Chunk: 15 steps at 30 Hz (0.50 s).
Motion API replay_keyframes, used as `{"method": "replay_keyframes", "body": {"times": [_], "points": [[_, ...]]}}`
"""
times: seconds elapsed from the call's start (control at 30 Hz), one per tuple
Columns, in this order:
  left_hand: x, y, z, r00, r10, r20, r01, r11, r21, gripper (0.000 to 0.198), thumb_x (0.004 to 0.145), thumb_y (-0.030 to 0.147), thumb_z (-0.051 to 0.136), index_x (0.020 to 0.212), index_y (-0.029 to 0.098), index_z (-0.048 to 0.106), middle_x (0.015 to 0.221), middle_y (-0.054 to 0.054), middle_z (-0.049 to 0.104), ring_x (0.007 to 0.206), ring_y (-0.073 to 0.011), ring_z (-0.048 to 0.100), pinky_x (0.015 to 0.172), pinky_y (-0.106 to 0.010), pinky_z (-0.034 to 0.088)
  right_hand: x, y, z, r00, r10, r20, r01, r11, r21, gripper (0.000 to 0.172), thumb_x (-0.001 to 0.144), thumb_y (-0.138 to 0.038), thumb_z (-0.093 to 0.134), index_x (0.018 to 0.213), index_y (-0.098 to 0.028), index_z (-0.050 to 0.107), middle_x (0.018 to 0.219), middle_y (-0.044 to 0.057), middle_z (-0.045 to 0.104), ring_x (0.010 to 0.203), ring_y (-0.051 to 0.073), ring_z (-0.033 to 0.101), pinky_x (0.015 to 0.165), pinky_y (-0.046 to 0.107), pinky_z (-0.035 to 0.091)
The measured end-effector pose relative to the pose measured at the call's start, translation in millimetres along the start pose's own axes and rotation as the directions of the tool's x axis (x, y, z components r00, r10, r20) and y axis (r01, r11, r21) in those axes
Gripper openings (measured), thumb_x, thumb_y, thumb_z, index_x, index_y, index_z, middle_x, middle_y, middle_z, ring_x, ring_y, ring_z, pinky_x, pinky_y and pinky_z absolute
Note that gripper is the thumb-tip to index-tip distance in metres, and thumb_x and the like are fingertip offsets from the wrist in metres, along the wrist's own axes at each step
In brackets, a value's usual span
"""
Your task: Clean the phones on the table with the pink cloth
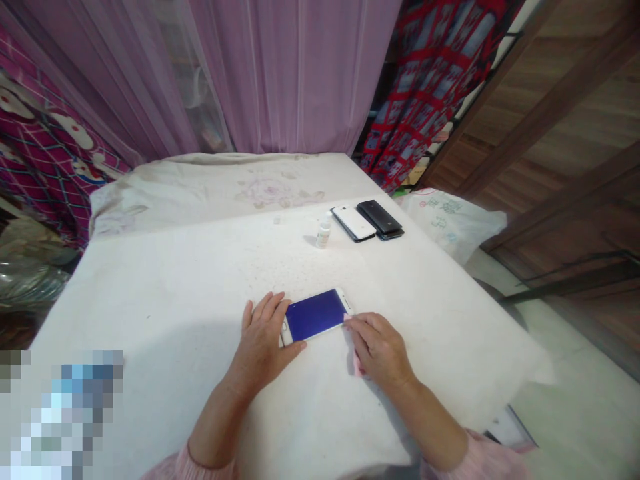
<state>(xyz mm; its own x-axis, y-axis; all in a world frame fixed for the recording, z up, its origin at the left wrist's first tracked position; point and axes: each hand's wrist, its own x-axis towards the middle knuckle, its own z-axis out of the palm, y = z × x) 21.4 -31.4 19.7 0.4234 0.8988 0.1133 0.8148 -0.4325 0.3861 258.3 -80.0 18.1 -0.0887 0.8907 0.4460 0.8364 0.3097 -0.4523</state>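
A white smartphone point(316, 316) with a dark blue screen lies flat on the white-covered table. My left hand point(261, 340) grips its left end, the thumb along the near edge and the fingers at the far edge. Pinched in my right hand point(381, 347) is a pink cloth point(358, 364), mostly hidden under the fingers. One tip of this cloth touches the phone's near right corner. Beyond the phone stands a small white bottle point(323, 232), upright and capped.
Right of the bottle lie a white phone point(354, 222) and a stack of black phones point(381, 220). The tablecloth point(165, 280) has a floral part at the back. A plastic bag point(450, 223) sits beyond the table's right edge. Purple curtains point(300, 73) hang behind.
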Motion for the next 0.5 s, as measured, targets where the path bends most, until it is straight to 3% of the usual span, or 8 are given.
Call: {"method": "replay_keyframes", "body": {"times": [0.5], "points": [[1.1,-2.2,-0.4,1.0,0.021,0.007,-0.021,1.0,0.007,0.062,0.078,0.04,0.064,0.133,0.016,0.047,0.143,-0.016,0.045,0.135,-0.0366,0.035,0.11,-0.06,0.019,5.2,-5.1,3.4,0.994,-0.108,0.024,0.109,0.994,-0.008,0.025,0.092,-0.015,0.046,0.089,-0.02,0.071,0.082,0.006,0.066,0.078,0.017,0.06,0.073,0.029,0.052]]}}
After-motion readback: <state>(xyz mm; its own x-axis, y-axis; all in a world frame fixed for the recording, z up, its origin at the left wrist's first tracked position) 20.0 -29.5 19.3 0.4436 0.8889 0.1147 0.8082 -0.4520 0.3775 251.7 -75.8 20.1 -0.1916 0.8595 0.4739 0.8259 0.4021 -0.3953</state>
